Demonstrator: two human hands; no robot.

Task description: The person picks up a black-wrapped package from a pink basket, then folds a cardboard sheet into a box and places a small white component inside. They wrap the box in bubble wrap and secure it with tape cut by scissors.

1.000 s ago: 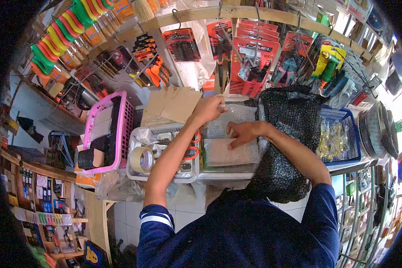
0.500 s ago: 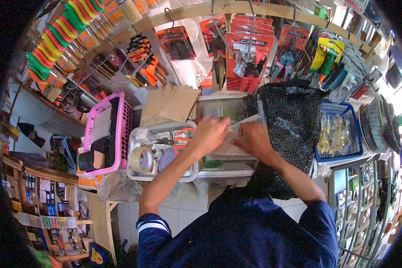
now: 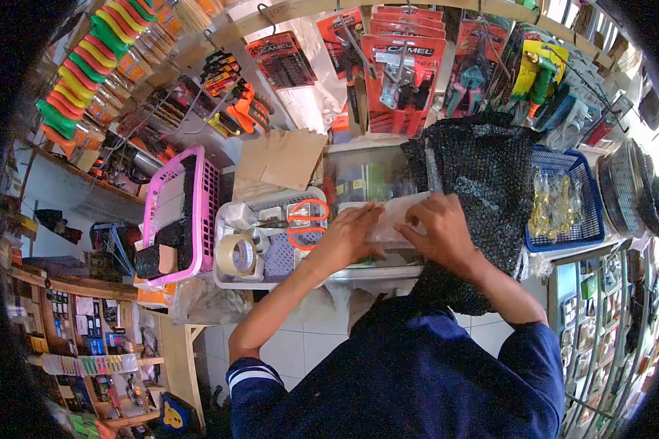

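A pale packet (image 3: 395, 218) in cloudy, see-through plastic lies on the glass-topped counter (image 3: 355, 164) in front of me. My left hand (image 3: 350, 235) rests flat across its left end, fingers stretched out and thumb spread below. At the right end, my right hand (image 3: 443, 233) has bent fingers and thumb on the plastic; the fingertips are partly hidden. Close by my right wrist lies a heap of black bubble wrap (image 3: 483, 183), hanging over the counter's front. Orange-handled scissors (image 3: 307, 223) lie in a white basket (image 3: 271, 282) left of my left hand.
The white basket also has a tape roll (image 3: 236, 254) and small boxes. A pink basket (image 3: 205, 212) stands farther left, near brown cardboard (image 3: 278, 161). Right of the bubble wrap is a blue basket (image 3: 593, 212) with brass-coloured packaged parts. Packaged tools (image 3: 403, 69) hang above the counter.
My left hand has come down and flattened on the packet, nearer to me. My right hand has shifted right, and the gap between the hands has widened. The view has shifted slightly.
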